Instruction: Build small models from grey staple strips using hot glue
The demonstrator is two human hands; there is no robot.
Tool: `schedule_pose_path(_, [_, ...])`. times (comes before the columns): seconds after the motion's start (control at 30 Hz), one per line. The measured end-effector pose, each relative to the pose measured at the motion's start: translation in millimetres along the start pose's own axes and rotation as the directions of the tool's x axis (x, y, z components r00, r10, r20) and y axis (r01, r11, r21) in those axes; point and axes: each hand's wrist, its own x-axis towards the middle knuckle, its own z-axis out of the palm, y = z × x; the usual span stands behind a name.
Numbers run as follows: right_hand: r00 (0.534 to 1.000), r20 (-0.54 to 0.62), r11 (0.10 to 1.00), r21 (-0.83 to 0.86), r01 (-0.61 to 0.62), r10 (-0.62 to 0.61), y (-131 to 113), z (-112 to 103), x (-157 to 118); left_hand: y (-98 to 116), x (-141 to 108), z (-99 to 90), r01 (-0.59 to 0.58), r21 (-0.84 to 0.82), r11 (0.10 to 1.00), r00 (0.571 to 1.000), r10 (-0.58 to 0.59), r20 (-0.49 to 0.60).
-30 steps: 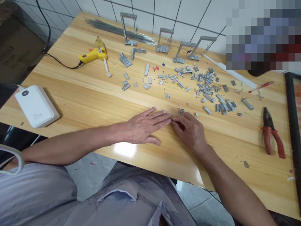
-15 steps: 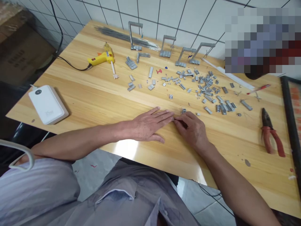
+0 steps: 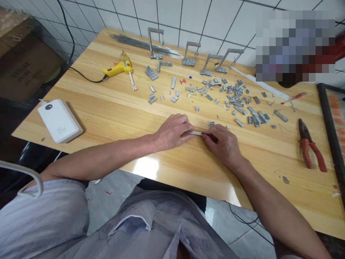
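A thin, narrow grey strip (image 3: 195, 133) stretches between my two hands just above or on the wooden table. My left hand (image 3: 174, 132) pinches its left end between thumb and fingers. At the other end, the fingertips of my right hand (image 3: 222, 142) are closed on it. Right behind my right hand lies a small grey metal piece (image 3: 212, 124). Many small grey metal pieces (image 3: 237, 95) are scattered beyond, some stuck side by side in short rows. Several upright grey bent frames (image 3: 192, 54) on small segmented bases stand near the wall.
A yellow glue gun (image 3: 118, 68) and a bundle of thin metal rods (image 3: 145, 45) lie at the back left. The white power bank (image 3: 60, 120) rests at left. Red-handled pliers (image 3: 308, 144) and a red pen (image 3: 293, 98) are at right, beside a black-edged frame (image 3: 330, 144).
My left hand was flat with fingers stretched out; now it is curled and pinches the strip's left end. The strip, hidden before, shows between the hands. The view has shifted slightly.
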Motion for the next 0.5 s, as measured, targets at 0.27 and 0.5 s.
schedule_pose_path(0.27, [0.999, 0.033, 0.999, -0.014, -0.033, 0.033, -5.8, -0.9, -0.2, 5.8, 9.2, 3.3, 0.023, -0.001, 1.000, 0.994, -0.023, 0.108])
schedule_pose_path(0.5, [1.000, -0.005, 1.000, -0.007, -0.017, 0.017, -4.2, 0.3, -2.9, 5.4, 7.9, 9.3, -0.002, -0.041, 0.999, 0.994, 0.007, 0.105])
